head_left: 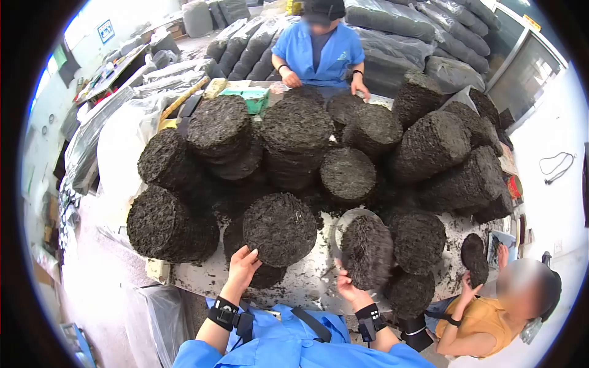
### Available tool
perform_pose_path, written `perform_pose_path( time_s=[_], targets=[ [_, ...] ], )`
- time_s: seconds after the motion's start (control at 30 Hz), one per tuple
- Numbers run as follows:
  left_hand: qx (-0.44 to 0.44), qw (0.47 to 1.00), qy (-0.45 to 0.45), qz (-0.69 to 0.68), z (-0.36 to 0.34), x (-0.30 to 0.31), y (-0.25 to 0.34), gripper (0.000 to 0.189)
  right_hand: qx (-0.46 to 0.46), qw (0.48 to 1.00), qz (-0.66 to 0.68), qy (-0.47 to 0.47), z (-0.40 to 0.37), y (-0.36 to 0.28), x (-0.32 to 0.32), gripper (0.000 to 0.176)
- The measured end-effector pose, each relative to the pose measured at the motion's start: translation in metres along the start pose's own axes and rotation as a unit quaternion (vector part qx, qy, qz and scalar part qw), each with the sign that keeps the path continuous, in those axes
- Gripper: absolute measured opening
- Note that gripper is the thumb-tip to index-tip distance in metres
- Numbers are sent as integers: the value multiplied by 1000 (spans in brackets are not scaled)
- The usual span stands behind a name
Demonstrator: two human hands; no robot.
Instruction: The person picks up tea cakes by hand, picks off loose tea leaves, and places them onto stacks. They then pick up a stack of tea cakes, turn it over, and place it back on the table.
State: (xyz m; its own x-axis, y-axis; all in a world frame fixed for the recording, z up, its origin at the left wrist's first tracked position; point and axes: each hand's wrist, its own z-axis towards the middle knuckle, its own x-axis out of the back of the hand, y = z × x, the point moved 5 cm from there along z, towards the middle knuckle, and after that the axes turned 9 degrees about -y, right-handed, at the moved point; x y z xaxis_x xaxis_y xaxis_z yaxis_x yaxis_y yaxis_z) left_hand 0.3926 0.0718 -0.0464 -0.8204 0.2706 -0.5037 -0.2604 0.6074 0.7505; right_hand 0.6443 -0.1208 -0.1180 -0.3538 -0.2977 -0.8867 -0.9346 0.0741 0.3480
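My left hand [244, 268] touches the lower left edge of a dark, rough round disc [280, 230] on top of a stack, its fingers close together. In my right hand [350, 286] is another dark disc [367, 253], tilted and slightly blurred, gripped at its lower left edge. Behind that disc shows the rim of a pale round plate [338, 228]. Just right of it stands a stack of similar discs [418, 242]. Both my wrists wear black bands.
Tall stacks of dark discs [297, 132] fill the table's middle and back. A person in blue [322, 52] is across the table. A person in orange [485, 319] at the right holds a disc [475, 259]. A green container [248, 98] sits at the back.
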Motion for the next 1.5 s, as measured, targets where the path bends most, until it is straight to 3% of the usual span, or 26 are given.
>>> perform_pose_path(
  time_s=[0.03,0.1,0.13,0.2,0.23,0.3,0.37,0.4,0.43,0.5,0.57,0.6,0.7,0.77,0.83,0.87,0.97,1.0,1.03,1.1,1.2,1.23,1.3,1.37,1.4,1.5],
  targets=[
    [3,998,-6,-63,-10,-2,7,12,136,980,-138,52,-1,-23,13,34],
    [-9,996,-16,-84,-22,5,11,16,302,840,-404,200,-2,-46,19,23],
    [-24,993,-26,-116,-30,2,17,16,295,842,-404,199,2,-42,14,23],
    [-41,988,-36,-144,-42,-2,25,15,346,744,-539,191,1,-41,-7,19],
    [-29,988,-47,-143,-45,-5,25,15,347,744,-538,190,5,-39,-9,19],
    [-16,988,-61,-141,-45,-15,21,14,342,617,-672,225,11,-29,-19,28],
    [30,999,-33,6,-44,-26,12,11,268,642,-692,190,19,0,-41,25],
    [19,994,-36,100,-37,-14,-5,12,269,696,-647,158,22,17,-51,22],
    [-4,982,-11,190,-39,-18,-2,23,270,744,-598,125,26,31,-57,18],
    [-71,942,66,322,-46,-28,13,45,269,759,-586,93,25,37,-64,17],
    [-93,950,52,293,-47,-23,19,67,246,786,-564,63,23,42,-68,15],
    [-38,987,49,148,-46,-16,14,74,219,778,-585,70,18,40,-66,22],
    [-47,996,-72,8,-44,-34,15,74,209,799,-562,42,24,48,-55,32],
    [-56,996,-63,36,-44,-41,5,72,218,821,-523,74,24,53,-48,41],
    [-98,992,-48,59,-46,-47,6,70,234,813,-533,8,28,66,-74,39],
    [-98,992,-49,59,-46,-46,6,70,266,728,-630,50,19,77,-97,40],
    [-49,991,-83,88,-47,-42,5,72,196,678,-708,17,22,56,-96,41],
    [-47,987,-47,148,-47,-36,10,75,176,628,-758,11,20,53,-106,41],
    [-45,977,-11,208,-48,-35,18,77,175,627,-759,9,15,51,-121,41],
    [-68,969,-6,237,-50,-44,39,78,27,446,-894,-47,14,67,-145,39],
    [-157,820,-195,515,-45,-83,52,59,0,408,-906,-114,23,87,-153,40],
    [-103,852,-219,464,-44,-91,48,54,-11,395,-908,-142,26,95,-154,40],
    [-92,848,-186,487,-39,-92,43,46,63,357,-922,-132,31,100,-162,39],
    [-73,892,-143,422,-34,-79,32,41,335,171,-926,-30,20,92,-187,37],
    [-50,930,-98,352,-33,-71,29,36,335,171,-926,-30,21,94,-187,37],
    [-83,942,-88,314,-34,-73,26,29,227,325,-915,-68,24,101,-174,16]
  ],
)
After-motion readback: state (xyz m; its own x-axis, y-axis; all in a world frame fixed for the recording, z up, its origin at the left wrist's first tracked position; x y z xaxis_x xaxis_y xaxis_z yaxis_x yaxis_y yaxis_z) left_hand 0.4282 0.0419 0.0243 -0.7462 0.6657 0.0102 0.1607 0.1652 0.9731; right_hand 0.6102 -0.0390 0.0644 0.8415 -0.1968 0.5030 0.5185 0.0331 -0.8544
